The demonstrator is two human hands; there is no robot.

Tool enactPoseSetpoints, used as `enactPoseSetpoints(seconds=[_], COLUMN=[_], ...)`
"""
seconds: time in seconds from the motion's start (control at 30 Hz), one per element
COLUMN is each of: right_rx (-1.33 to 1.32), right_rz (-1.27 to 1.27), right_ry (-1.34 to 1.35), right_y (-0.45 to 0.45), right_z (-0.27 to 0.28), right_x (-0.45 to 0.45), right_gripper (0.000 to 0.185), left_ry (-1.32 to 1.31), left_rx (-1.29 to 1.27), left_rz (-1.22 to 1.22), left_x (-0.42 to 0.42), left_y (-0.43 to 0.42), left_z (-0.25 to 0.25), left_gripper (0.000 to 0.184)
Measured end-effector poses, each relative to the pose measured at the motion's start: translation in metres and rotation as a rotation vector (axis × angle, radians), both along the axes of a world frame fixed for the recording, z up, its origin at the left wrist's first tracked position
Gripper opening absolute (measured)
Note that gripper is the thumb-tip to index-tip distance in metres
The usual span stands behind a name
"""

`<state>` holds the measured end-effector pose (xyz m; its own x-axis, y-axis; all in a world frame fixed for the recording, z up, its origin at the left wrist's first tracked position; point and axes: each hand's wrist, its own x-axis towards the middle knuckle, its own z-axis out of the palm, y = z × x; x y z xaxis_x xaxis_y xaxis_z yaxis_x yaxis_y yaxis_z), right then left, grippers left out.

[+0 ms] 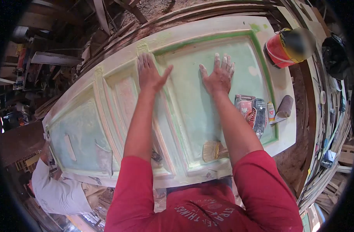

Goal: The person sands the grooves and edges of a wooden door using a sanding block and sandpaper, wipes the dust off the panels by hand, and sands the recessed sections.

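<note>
A pale green panelled door (192,73) lies flat in front of me. My left hand (150,73) is spread with its fingers pointing away, over the raised strip beside the large right panel. Over that large panel, my right hand (218,75) is open too, its fingertips dusted white. Neither hand holds anything. Close to my right forearm are a red and black power sander (251,112), a small white and yellow tube (270,111) and a curled piece of sandpaper (284,107). Under that forearm lies a paintbrush (211,150), its handle partly hidden.
A red bucket (278,50) stands on the door's far right corner. Another person in a pale shirt (59,189) works at the left end, near a thin strip (70,147) and a sheet of sandpaper (104,157). Stacked boards (320,154) run along the right.
</note>
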<state>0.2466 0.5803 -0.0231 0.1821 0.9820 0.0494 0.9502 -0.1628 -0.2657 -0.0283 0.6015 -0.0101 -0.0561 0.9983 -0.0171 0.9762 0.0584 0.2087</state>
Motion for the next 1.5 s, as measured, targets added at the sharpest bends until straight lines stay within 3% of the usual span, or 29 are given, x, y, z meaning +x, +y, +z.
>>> enactPoseSetpoints(seconds=[0.13, 0.23, 0.43, 0.53, 0.63, 0.73, 0.93, 1.13, 1.37, 1.5], right_rx=[-0.015, -0.009, 0.002, -0.004, -0.011, -0.006, -0.011, 0.009, 0.015, 0.016], right_rz=[0.004, 0.010, 0.011, 0.001, 0.013, -0.002, 0.002, 0.011, 0.015, 0.022], right_ry=[0.014, 0.027, 0.026, 0.027, 0.030, 0.022, -0.009, 0.026, -0.021, 0.012], right_y=[-0.003, 0.002, -0.001, -0.003, 0.001, -0.006, 0.000, 0.002, -0.001, 0.003], right_z=[0.002, 0.004, 0.000, 0.000, -0.001, -0.006, -0.003, -0.002, -0.006, -0.001], right_x=[0.001, 0.001, 0.000, 0.001, -0.001, -0.001, -0.001, 0.000, 0.001, 0.000], right_gripper=[0.094, 0.094, 0.094, 0.095, 0.095, 0.095, 0.096, 0.096, 0.096, 0.095], left_ry=[-0.130, 0.074, -0.061, -0.108, 0.026, 0.028, -0.054, 0.027, -0.047, -0.042], left_rx=[-0.073, 0.002, -0.038, -0.024, -0.062, -0.064, -0.066, -0.079, -0.014, -0.067], left_rz=[0.036, -0.065, 0.019, 0.004, -0.030, -0.050, 0.015, -0.054, 0.025, -0.003], left_x=[-0.005, 0.019, -0.004, -0.008, 0.013, 0.021, 0.003, 0.021, 0.001, 0.004], left_y=[-0.017, -0.097, 0.007, 0.001, -0.092, -0.100, -0.007, -0.115, 0.009, -0.049], left_z=[-0.011, 0.008, -0.002, -0.010, -0.007, 0.006, 0.004, 0.006, 0.002, 0.001], left_gripper=[0.135, 0.130, 0.138, 0.140, 0.140, 0.140, 0.138, 0.139, 0.139, 0.138])
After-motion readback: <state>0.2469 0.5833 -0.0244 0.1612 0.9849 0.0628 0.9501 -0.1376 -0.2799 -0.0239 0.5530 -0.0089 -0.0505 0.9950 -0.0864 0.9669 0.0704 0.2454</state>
